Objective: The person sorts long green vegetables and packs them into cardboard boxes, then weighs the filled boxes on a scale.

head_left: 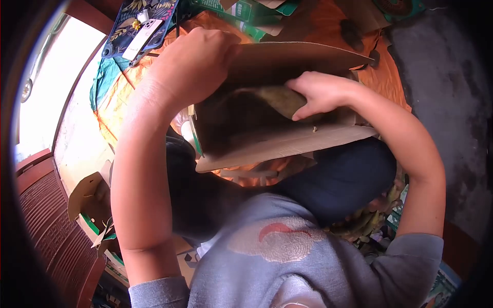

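A cardboard box (287, 146) lies open between my legs, its mouth facing me and its inside dark. My left hand (197, 61) is closed at the upper left end of the raised box flap (308, 54); its fingertips are hidden. Inside the box mouth, my right hand (321, 92) grips a greenish-brown, flattish piece (280, 98) between thumb and fingers. That piece is blurred towards its left end, and its kind cannot be made out. A small pale bit (315, 129) sits on the box's lower inner side.
An orange sheet (385, 77) covers the floor beneath the box. Upper left, a white phone (141, 39) rests on a patterned cloth item (117, 35). Green cartons (246, 13) stand behind. Another open carton (84, 203) is at left. Greenish-brown pieces (359, 226) are heaped beside my right leg.
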`<control>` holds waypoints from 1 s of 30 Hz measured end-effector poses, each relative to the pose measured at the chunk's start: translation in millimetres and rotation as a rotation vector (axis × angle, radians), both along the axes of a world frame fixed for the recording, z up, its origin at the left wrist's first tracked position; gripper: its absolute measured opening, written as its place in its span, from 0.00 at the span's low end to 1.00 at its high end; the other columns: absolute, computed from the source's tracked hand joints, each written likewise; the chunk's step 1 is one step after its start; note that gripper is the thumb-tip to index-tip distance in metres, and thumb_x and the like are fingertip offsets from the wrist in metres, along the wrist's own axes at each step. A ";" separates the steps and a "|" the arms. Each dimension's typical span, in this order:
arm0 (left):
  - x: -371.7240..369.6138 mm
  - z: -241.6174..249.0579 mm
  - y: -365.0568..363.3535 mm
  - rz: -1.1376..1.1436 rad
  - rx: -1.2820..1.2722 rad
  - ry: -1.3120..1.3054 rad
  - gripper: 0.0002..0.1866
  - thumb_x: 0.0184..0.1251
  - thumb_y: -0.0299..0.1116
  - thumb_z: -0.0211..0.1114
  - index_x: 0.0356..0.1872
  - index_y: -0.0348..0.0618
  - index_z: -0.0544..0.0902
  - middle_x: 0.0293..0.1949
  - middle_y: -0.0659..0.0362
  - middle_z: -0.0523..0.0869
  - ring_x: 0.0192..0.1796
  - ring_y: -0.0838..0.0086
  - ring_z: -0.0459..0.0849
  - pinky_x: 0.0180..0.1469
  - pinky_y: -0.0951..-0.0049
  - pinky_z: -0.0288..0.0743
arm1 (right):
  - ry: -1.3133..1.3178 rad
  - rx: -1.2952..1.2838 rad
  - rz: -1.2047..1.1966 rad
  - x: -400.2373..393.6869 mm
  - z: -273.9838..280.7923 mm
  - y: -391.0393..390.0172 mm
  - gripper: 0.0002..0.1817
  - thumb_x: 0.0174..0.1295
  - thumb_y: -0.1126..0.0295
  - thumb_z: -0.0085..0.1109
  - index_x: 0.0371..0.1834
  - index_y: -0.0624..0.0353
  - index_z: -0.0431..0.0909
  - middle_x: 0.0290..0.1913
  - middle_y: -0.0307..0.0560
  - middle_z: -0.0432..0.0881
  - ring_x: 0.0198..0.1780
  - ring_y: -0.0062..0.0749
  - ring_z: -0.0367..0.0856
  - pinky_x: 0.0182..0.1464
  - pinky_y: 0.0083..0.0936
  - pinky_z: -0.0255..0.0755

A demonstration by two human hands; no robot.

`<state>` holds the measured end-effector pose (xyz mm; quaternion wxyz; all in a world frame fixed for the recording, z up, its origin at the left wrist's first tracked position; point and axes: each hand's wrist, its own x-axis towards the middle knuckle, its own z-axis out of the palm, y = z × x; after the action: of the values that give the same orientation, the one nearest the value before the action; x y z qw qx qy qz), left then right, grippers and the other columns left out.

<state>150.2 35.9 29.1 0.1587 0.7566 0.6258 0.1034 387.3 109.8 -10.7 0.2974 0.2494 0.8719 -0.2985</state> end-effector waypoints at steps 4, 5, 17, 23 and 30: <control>-0.6 1.3 -2.6 -0.034 0.002 -0.022 0.11 0.67 0.32 0.53 0.43 0.39 0.81 0.30 0.45 0.82 0.36 0.52 0.81 0.40 0.60 0.74 | -0.270 0.032 0.193 -19.3 -41.2 -11.4 0.32 0.46 0.53 0.67 0.47 0.69 0.74 0.43 0.63 0.79 0.49 0.51 0.77 0.51 0.38 0.72; -1.1 2.3 -2.4 -0.043 0.008 -0.021 0.11 0.67 0.32 0.53 0.43 0.39 0.81 0.30 0.45 0.82 0.36 0.52 0.81 0.39 0.60 0.74 | -0.225 0.037 0.182 -18.3 -46.3 -11.3 0.32 0.48 0.53 0.66 0.49 0.68 0.73 0.46 0.63 0.78 0.51 0.50 0.76 0.52 0.38 0.71; -1.7 -0.7 -4.1 -0.097 0.108 -0.044 0.14 0.69 0.37 0.52 0.47 0.39 0.80 0.29 0.47 0.83 0.33 0.55 0.82 0.39 0.63 0.74 | 0.750 0.331 -0.697 77.0 81.1 -12.6 0.16 0.63 0.61 0.55 0.38 0.66 0.78 0.25 0.41 0.79 0.29 0.20 0.77 0.34 0.19 0.70; 7.5 14.2 -0.7 0.078 -0.005 -0.167 0.19 0.71 0.44 0.50 0.49 0.41 0.79 0.34 0.47 0.84 0.39 0.55 0.83 0.42 0.66 0.74 | 0.789 0.851 -1.420 262.8 56.7 -47.3 0.26 0.69 0.52 0.42 0.21 0.62 0.75 0.13 0.37 0.69 0.17 0.15 0.65 0.21 0.16 0.58; 15.9 9.1 6.6 0.133 0.105 -0.315 0.17 0.71 0.44 0.51 0.51 0.50 0.81 0.35 0.53 0.86 0.36 0.71 0.85 0.39 0.71 0.75 | 0.692 0.268 -1.723 402.3 -178.3 -205.0 0.13 0.66 0.64 0.46 0.31 0.62 0.74 0.25 0.46 0.76 0.26 0.29 0.75 0.31 0.26 0.70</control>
<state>166.1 42.5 38.2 0.2076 0.6954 0.6355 0.2634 789.6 -95.2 -189.1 -0.3335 0.7386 0.4538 -0.3706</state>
